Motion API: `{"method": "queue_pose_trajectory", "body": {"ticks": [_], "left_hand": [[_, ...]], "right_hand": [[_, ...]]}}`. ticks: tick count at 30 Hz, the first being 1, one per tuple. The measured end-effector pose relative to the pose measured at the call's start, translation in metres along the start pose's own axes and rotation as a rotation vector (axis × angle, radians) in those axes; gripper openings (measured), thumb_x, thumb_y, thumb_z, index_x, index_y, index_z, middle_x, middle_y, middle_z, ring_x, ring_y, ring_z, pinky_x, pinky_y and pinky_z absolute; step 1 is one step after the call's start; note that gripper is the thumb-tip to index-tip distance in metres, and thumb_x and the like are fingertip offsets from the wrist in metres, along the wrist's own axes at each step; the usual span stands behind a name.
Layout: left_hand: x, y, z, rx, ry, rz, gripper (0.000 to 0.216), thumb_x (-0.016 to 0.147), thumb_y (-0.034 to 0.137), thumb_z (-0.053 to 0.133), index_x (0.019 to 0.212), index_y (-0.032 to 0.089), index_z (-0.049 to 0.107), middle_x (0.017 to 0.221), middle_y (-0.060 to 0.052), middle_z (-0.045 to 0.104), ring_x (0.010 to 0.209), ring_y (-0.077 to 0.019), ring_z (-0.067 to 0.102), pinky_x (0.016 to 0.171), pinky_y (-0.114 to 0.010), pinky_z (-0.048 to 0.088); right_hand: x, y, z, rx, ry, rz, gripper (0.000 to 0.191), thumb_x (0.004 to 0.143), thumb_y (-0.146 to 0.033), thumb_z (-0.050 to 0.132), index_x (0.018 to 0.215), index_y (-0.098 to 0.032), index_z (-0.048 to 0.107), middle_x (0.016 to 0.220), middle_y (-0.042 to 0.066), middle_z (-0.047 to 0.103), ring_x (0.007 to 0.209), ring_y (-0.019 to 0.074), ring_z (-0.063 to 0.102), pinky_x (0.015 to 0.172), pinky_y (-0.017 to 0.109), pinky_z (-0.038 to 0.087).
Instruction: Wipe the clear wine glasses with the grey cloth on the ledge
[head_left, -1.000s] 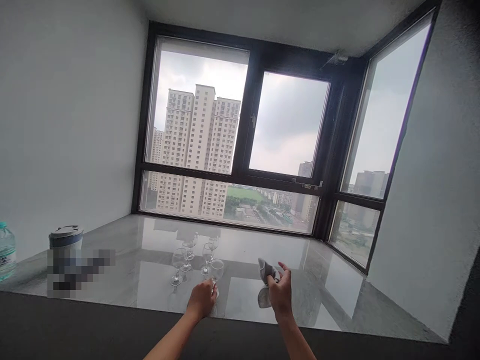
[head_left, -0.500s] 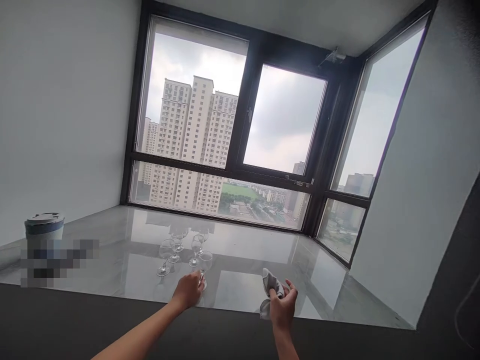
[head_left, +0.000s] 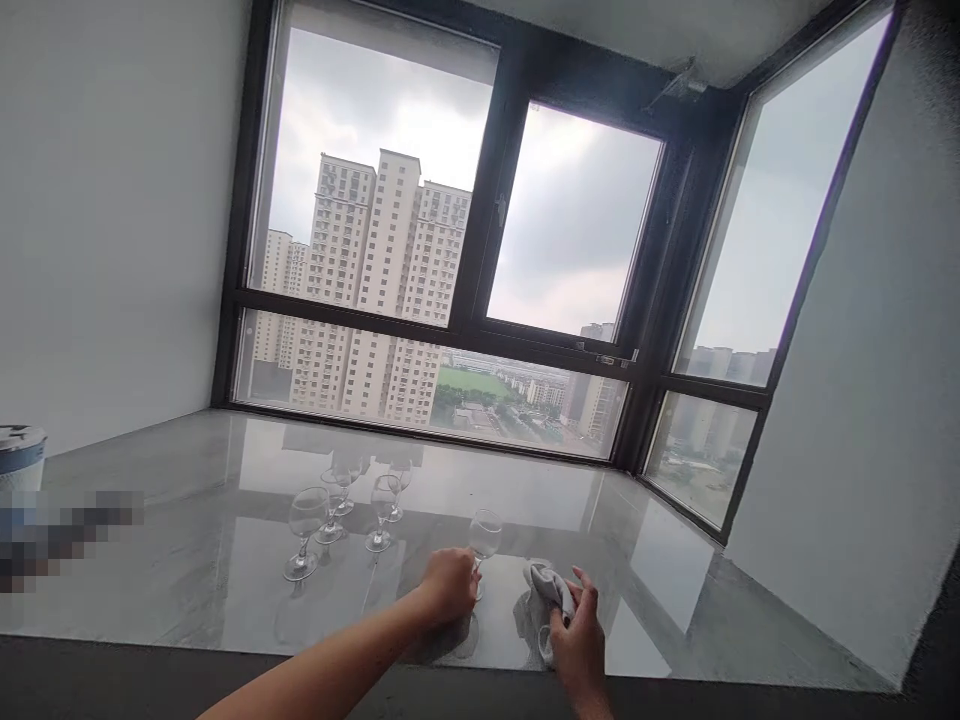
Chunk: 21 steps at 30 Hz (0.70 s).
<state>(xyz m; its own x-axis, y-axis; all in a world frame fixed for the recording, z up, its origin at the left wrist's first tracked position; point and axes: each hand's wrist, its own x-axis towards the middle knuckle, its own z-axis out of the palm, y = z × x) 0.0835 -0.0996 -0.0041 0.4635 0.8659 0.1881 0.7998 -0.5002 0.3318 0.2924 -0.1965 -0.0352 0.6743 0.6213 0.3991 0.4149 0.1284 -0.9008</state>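
My left hand (head_left: 450,585) is closed around the stem of a clear stemmed glass (head_left: 486,535), whose bowl rises above my fingers over the glossy sill. A crumpled grey cloth (head_left: 550,588) is gripped in my right hand (head_left: 581,635), to the right of that glass and apart from it. One end of the cloth hangs below my fingers. Left of my hands several more stemmed glasses stand upright in a loose group, the nearest glass (head_left: 306,520) at the front left and another glass (head_left: 384,508) closer to my left hand.
The shiny grey stone sill (head_left: 187,590) ends in a front edge close to me. At the far left stands a lidded tub (head_left: 21,465), partly out of frame, beside a blurred patch. Dark-framed windows (head_left: 480,280) rise behind, with tower blocks outside.
My left hand has moved right with the held glass, away from the other glasses and closer to the cloth. The view has shifted, so the tub is now partly cut off.
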Motion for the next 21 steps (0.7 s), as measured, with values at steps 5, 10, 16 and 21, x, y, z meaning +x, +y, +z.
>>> {"method": "queue_pose_trajectory", "body": {"ticks": [5, 10, 16, 21], "left_hand": [[0.037, 0.021, 0.019, -0.072, 0.027, 0.103, 0.027, 0.088, 0.033, 0.053, 0.101, 0.017, 0.070, 0.098, -0.015, 0.075, 0.092, -0.0295, 0.071, 0.079, -0.035, 0.047], [0.044, 0.005, 0.019, -0.153, 0.069, 0.138, 0.020, 0.087, 0.032, 0.055, 0.090, 0.020, 0.070, 0.088, -0.009, 0.074, 0.085, -0.0239, 0.069, 0.072, -0.030, 0.043], [0.050, -0.005, 0.018, -0.236, 0.146, 0.129, 0.021, 0.093, 0.029, 0.050, 0.096, 0.017, 0.067, 0.094, -0.010, 0.070, 0.087, -0.0213, 0.064, 0.075, -0.029, 0.041], [0.047, 0.000, 0.016, -0.267, 0.177, 0.161, 0.020, 0.094, 0.028, 0.049, 0.093, 0.016, 0.065, 0.103, -0.010, 0.068, 0.099, -0.0221, 0.060, 0.084, -0.029, 0.042]], "right_hand": [[0.006, 0.034, -0.002, -0.192, -0.210, -0.230, 0.062, 0.073, -0.034, 0.052, 0.134, -0.025, 0.047, 0.112, 0.009, 0.072, 0.098, 0.0266, 0.070, 0.078, 0.034, 0.052], [0.008, 0.045, 0.002, -0.296, -0.094, -0.258, 0.062, 0.075, -0.030, 0.050, 0.136, -0.026, 0.044, 0.110, 0.008, 0.072, 0.099, 0.0291, 0.070, 0.077, 0.037, 0.052], [0.003, 0.038, 0.003, -0.312, -0.075, -0.264, 0.061, 0.077, -0.031, 0.046, 0.137, -0.024, 0.042, 0.110, 0.009, 0.072, 0.098, 0.0296, 0.070, 0.079, 0.039, 0.051], [0.001, 0.014, 0.008, -0.257, -0.051, -0.108, 0.065, 0.074, -0.038, 0.050, 0.137, -0.022, 0.041, 0.109, 0.010, 0.072, 0.096, 0.0316, 0.070, 0.078, 0.039, 0.050]]}}
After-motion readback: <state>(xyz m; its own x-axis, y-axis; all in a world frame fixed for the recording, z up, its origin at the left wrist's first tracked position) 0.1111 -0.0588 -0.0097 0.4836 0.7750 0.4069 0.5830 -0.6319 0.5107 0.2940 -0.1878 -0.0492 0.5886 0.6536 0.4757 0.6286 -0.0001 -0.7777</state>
